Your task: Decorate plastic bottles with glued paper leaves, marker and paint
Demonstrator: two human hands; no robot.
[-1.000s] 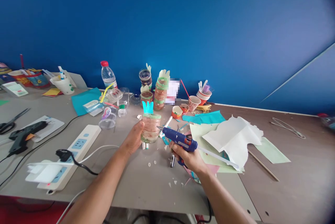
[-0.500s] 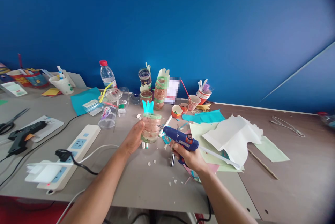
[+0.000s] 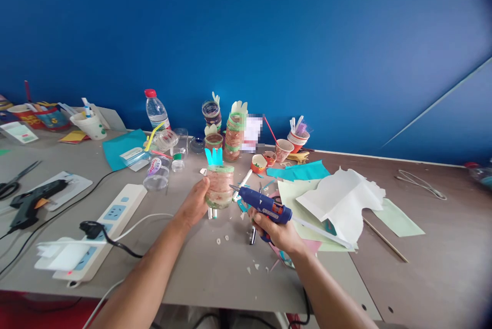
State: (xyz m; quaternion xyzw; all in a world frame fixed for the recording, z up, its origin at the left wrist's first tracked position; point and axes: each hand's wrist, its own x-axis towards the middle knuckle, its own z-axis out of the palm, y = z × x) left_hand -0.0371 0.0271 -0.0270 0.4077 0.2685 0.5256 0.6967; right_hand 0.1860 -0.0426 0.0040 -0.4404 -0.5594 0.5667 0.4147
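My left hand (image 3: 195, 201) is closed around the left side of a small jar (image 3: 220, 188) with a reddish-brown body, a green rim and a greenish bottom. Bright blue paper petals (image 3: 213, 157) stand up at its rim. In my right hand (image 3: 274, 229) is a dark blue hot glue gun (image 3: 265, 205), gripped by its handle, with a white glue stick (image 3: 323, 231) trailing from its back. Its nozzle points left at the jar's right side; whether it touches cannot be made out. Similar decorated jars (image 3: 233, 139) stand behind, near the wall.
A power strip (image 3: 115, 211), a black glue gun (image 3: 36, 203) and scissors (image 3: 15, 180) lie left. A water bottle (image 3: 157, 108) and clear plastic jars (image 3: 157, 172) stand behind them. Crumpled white paper (image 3: 342, 198), green sheets (image 3: 400, 219) and a wooden stick (image 3: 385, 239) lie right. Paper cups (image 3: 284, 149) stand at the back.
The jar in my left hand has shifted very slightly left and turned a little. The glue gun's nozzle remains close to its side. Both hands keep their hold.
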